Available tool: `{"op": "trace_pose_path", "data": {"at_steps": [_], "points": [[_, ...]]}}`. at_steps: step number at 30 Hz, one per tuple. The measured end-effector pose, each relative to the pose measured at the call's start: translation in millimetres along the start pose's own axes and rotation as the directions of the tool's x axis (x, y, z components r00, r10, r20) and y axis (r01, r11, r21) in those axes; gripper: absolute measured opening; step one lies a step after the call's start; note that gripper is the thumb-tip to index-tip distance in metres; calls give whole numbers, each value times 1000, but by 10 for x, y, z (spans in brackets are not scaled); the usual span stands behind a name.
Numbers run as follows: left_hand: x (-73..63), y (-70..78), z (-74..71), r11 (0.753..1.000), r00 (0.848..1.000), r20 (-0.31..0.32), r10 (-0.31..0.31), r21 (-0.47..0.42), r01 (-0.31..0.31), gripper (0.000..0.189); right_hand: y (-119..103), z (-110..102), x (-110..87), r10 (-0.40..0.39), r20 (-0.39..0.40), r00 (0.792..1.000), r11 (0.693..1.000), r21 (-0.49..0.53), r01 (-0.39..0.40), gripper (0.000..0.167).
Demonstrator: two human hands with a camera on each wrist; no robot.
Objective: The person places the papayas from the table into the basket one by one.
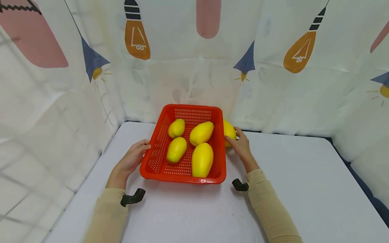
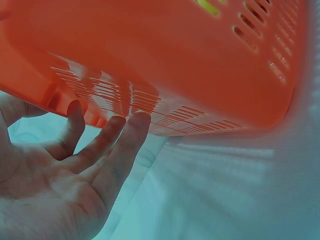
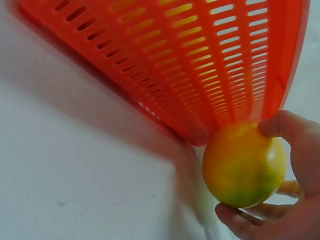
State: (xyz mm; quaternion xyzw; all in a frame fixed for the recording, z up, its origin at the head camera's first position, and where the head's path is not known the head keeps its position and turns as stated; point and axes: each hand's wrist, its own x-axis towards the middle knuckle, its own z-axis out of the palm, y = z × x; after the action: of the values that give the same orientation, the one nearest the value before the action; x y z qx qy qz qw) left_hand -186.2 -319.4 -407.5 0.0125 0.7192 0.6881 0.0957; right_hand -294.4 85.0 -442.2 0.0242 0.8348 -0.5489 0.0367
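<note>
A red plastic basket (image 1: 183, 173) with slotted walls holds several yellow mangoes, one of them a large mango (image 1: 202, 160) near its front. At the basket's left rim is my left hand (image 1: 133, 158), its thumb by the rim and its fingertips against the outer wall, as the left wrist view shows. My right hand (image 1: 241, 145) grips another yellow mango (image 3: 245, 165) just outside the basket's right wall. Thumb and fingers lie on opposite sides of this mango, which has a greenish patch underneath. In the head view the basket's right wall partly hides it.
Everything stands on a white-covered table (image 1: 304, 189). Behind it hangs a pale curtain (image 1: 188, 77) printed with light bulbs, close to the table's back edge. A black wrist mount (image 1: 133, 197) sticks out from the left sleeve, and another black mount (image 1: 240, 185) from the right.
</note>
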Motion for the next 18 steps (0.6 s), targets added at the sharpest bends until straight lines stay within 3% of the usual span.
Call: {"op": "trace_pose_path", "data": {"at_steps": [18], "points": [[18,-10,-14,1000,1000,1,12,-8,-12,18,-95,-80,-71,-12,-44,999,1000,6,12,74]]}}
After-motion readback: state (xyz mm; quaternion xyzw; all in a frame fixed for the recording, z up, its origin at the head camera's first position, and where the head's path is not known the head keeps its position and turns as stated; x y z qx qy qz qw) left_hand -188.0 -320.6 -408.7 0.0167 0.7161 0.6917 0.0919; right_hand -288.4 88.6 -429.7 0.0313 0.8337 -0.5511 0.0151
